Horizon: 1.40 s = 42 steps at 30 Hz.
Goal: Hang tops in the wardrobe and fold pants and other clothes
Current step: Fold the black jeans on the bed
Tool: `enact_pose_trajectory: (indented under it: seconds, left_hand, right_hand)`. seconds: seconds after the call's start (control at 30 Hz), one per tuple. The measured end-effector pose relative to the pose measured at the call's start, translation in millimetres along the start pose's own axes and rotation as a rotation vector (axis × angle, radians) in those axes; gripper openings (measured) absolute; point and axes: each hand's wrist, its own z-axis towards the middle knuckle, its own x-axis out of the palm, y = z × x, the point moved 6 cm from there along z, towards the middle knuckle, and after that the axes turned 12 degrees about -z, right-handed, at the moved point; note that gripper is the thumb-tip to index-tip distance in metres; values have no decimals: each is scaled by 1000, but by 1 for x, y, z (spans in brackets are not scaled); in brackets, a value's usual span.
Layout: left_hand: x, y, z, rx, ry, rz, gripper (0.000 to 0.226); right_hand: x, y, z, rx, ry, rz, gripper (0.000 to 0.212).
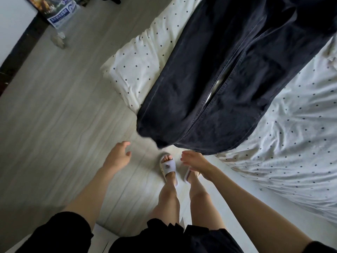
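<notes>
Pale grey wooden floor (54,110) fills the left side of the view, and a bed (291,143) under a white sheet with small dark dots takes up the right. Dark jeans (218,79) lie spread flat across the bed, both legs side by side with a thin gap between them, and the leg ends hang over the bed's edge toward the person. Just below those ends, both hands are held out over the floor and grip nothing: the left hand (119,156) has its fingers loosely curled and apart, and the right hand (194,159) has its fingers relaxed and pointing left, near the hem of the jeans but not touching it. Between the hands, the person's feet stand in white slippers (168,168). A printed bag (60,13) leans by the wall at the far left.
</notes>
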Motion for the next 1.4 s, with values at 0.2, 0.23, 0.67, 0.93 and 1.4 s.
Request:
enact_pose_trajectory:
  seconds: [0.2,0.23,0.67,0.93,1.4]
  left_hand:
    - [58,-102,-11,272,-22,-71,40]
    - [69,-116,-14,302,-15,-88,39]
    - [205,-280,-23,390,-144,-158,31]
    - [274,-323,1,44,-342,-54,80]
    - [233,-310,-68,-14,-603,-177,42]
  right_hand:
    - [-70,-27,-3,94,-225,110,22]
    - [-84,-32,-5,100,-249,116,25]
    - [-298,-66,-6,35,-370,279,34]
    - [-399,-28,51,-38,-420,421,17]
    - [-452,-8,15,-52,-507,541,30]
